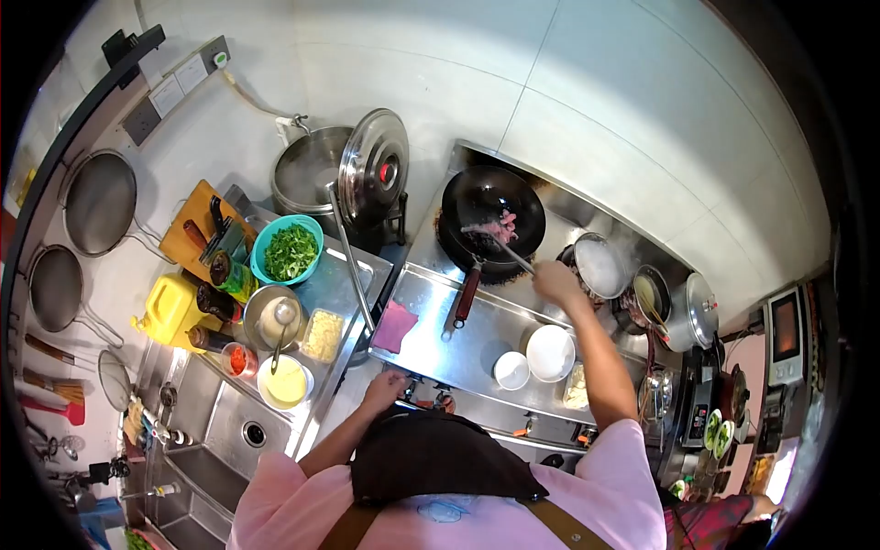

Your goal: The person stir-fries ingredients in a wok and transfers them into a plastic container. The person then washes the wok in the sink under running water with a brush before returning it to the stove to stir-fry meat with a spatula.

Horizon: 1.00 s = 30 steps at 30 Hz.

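Note:
My right hand [556, 282] is closed round the handle of a metal spatula [507, 246], whose end reaches into a black wok [481, 194]. Pieces of pinkish meat [501, 225] lie in the wok near the spatula's tip. The wok sits on a burner with its dark wooden handle [467, 293] pointing toward me. My left hand [383, 392] is low at the stove's front edge, its fingers closed at a stove knob [408, 389], partly hidden by the fingers. A purple cloth [395, 327] lies on the steel counter above that hand.
White bowls [550, 354] stand on the counter. A pot of steaming white liquid [599, 267] is right of the wok. At left are a tall pot with a tilted lid [374, 165], a teal bowl of chopped greens [290, 253] and a sink [240, 412]. Another person's sleeve [720, 524] shows lower right.

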Available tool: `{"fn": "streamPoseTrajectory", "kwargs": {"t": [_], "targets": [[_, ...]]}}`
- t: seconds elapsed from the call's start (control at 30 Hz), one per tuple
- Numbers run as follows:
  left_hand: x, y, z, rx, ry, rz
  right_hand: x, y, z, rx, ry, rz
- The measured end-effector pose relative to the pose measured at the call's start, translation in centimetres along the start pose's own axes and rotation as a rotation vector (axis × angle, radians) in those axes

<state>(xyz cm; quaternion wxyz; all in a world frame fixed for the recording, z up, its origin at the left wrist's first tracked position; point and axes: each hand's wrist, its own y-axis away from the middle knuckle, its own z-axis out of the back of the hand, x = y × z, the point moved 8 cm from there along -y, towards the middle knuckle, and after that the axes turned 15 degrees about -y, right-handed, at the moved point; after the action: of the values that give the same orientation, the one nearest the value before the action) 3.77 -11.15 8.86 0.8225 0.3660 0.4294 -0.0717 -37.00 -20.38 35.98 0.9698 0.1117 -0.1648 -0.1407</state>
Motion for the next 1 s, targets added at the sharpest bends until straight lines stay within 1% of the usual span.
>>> {"fn": "streamPoseTrajectory", "kwargs": {"t": [0.03,0.13,0.23,0.27,0.33,0.43,0.5,0.57,0.6,0.67,0.7,0.77,0.83,0.93,1.0], "targets": [[-0.3,0.2,0.0,0.001,-0.030,-0.006,0.4,-0.6,-0.6,-0.084,-0.046,-0.036],[-0.9,0.4,-0.3,0.042,-0.051,-0.003,0.1,-0.9,0.2,-0.233,-0.186,-0.110],[-0.1,0.3,0.2,-0.022,0.054,-0.019,-0.4,0.0,3.2,-0.099,-0.186,-0.061],[-0.4,1.0,0.6,-0.009,0.061,0.023,-0.2,0.8,4.4,-0.085,-0.145,-0.053],[-0.3,1.3,0.8,-0.020,0.029,0.011,0.8,2.3,7.0,-0.067,-0.061,-0.034],[0.6,1.3,0.6,-0.024,0.052,0.003,1.7,4.8,9.0,-0.136,0.085,-0.109],[0.9,1.2,0.6,-0.029,0.058,0.010,0.4,4.2,8.0,-0.155,0.153,-0.136],[0.7,1.6,0.7,-0.033,0.028,0.022,-1.7,2.6,5.2,-0.181,0.204,-0.140],[0.7,1.7,0.5,-0.024,0.010,0.020,-2.0,1.8,3.8,-0.153,0.173,-0.113],[0.6,1.3,0.0,-0.008,-0.027,0.013,-3.4,0.5,1.4,-0.212,0.061,-0.042],[0.4,1.2,-0.1,0.008,-0.033,0.011,-3.2,0.6,1.3,-0.242,0.007,-0.004],[0.0,0.6,0.0,0.029,-0.039,0.006,-4.0,1.4,1.6,-0.240,-0.062,-0.016],[-0.9,0.6,1.0,-0.006,-0.021,0.020,-4.3,2.2,2.1,-0.245,-0.098,-0.013],[-0.6,0.5,1.3,-0.012,0.000,0.011,-4.1,2.1,1.5,-0.317,-0.121,-0.097],[-0.1,0.0,0.7,0.002,0.000,0.002,-5.1,-0.7,-2.1,-0.284,-0.122,-0.117]]}}
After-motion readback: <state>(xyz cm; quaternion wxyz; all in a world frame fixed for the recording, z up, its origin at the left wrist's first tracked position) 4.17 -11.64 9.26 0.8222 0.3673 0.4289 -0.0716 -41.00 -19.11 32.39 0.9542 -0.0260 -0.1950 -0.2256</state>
